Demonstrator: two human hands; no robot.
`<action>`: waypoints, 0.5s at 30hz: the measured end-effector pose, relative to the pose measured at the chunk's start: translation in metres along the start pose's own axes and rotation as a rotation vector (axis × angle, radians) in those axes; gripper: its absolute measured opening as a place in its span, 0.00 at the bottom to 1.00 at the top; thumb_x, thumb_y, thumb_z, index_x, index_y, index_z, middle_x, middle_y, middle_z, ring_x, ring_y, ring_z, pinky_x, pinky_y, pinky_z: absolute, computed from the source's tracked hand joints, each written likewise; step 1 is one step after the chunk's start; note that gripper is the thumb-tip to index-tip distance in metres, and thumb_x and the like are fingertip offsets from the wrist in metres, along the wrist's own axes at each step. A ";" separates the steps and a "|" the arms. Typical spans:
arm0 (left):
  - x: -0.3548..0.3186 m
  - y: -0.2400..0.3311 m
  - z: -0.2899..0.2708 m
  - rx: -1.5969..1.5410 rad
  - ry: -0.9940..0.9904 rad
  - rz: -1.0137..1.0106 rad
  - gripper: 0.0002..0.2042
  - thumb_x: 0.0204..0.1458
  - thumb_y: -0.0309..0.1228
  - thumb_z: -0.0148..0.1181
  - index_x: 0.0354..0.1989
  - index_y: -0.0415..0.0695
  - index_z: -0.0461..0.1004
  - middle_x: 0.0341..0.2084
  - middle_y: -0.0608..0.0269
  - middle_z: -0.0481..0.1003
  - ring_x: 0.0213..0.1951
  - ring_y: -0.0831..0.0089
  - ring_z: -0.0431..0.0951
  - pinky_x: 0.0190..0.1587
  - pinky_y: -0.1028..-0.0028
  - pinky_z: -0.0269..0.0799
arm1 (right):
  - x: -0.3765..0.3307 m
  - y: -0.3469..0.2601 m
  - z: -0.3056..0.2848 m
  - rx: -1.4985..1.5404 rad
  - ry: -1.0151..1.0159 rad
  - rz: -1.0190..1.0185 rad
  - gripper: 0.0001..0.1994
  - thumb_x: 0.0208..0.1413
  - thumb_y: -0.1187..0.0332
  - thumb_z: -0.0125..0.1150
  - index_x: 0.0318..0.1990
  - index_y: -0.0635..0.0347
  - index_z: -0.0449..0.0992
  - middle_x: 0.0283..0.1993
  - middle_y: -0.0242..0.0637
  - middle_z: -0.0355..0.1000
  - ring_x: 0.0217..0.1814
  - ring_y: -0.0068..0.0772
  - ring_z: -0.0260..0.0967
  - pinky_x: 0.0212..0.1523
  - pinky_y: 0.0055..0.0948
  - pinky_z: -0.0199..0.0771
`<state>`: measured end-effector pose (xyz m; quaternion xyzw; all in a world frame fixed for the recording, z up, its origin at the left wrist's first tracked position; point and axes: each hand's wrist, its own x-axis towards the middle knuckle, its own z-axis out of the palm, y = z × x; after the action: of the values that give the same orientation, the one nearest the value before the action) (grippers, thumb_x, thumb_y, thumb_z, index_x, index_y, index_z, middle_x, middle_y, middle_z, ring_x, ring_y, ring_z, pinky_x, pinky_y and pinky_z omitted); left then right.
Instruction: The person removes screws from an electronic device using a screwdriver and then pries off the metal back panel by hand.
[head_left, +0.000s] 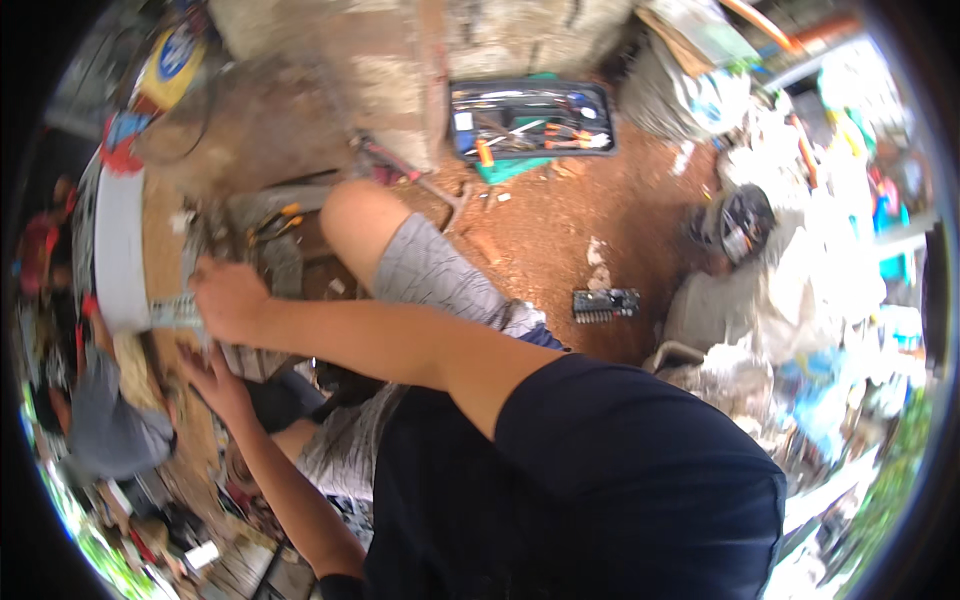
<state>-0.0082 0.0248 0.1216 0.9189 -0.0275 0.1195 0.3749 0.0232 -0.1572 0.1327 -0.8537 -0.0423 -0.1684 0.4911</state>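
My right hand (232, 301) is closed at the end of a pale grey-green strip (175, 312); its fingertips are turned away, so what exactly they grip is hidden. Just below it, my left hand (216, 385) has its fingers stretched apart beside the wooden work surface (165, 225), with nothing visibly held. The strip's other end meets a large white curved piece (120, 250) at the left. Yellow-and-black-handled pliers (275, 225) lie above my right hand, near my bent knee.
A black tray of hand tools (530, 120) stands on the brown floor. A red-handled tool (415, 180) lies by my knee. A dark block-like part (605, 303) is on the floor. White sacks (720, 290) line the right side. Another person (115, 410) is at the left.
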 end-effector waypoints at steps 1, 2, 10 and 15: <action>0.007 -0.009 0.000 -0.394 -0.025 -0.087 0.29 0.63 0.30 0.53 0.70 0.33 0.52 0.67 0.46 0.58 0.67 0.59 0.61 0.68 0.63 0.55 | 0.001 -0.002 0.012 -0.013 -0.028 -0.048 0.13 0.43 0.65 0.63 0.37 0.59 0.78 0.41 0.45 0.72 0.42 0.47 0.75 0.39 0.44 0.78; 0.005 0.001 -0.003 -0.337 0.016 -0.213 0.27 0.63 0.30 0.53 0.69 0.34 0.55 0.65 0.48 0.62 0.64 0.61 0.64 0.67 0.65 0.57 | -0.008 -0.016 -0.006 -0.024 -0.030 0.020 0.13 0.43 0.64 0.63 0.37 0.59 0.79 0.41 0.44 0.73 0.42 0.47 0.75 0.40 0.44 0.78; -0.015 0.012 -0.002 -0.782 0.225 -0.518 0.33 0.57 0.39 0.63 0.67 0.38 0.56 0.45 0.58 0.74 0.45 0.69 0.75 0.49 0.65 0.74 | 0.001 -0.012 -0.009 -0.093 0.007 -0.085 0.12 0.58 0.58 0.59 0.42 0.54 0.81 0.41 0.46 0.76 0.42 0.51 0.75 0.44 0.44 0.75; -0.028 -0.008 0.011 -0.781 0.305 -0.436 0.27 0.59 0.35 0.61 0.62 0.32 0.61 0.39 0.61 0.75 0.39 0.76 0.74 0.41 0.76 0.71 | 0.002 -0.018 -0.016 -0.055 -0.016 -0.151 0.12 0.55 0.60 0.61 0.42 0.56 0.81 0.39 0.48 0.77 0.43 0.54 0.75 0.46 0.44 0.74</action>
<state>-0.0316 0.0219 0.1015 0.6654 0.1786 0.1522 0.7086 0.0168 -0.1623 0.1554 -0.8625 -0.1056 -0.1991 0.4531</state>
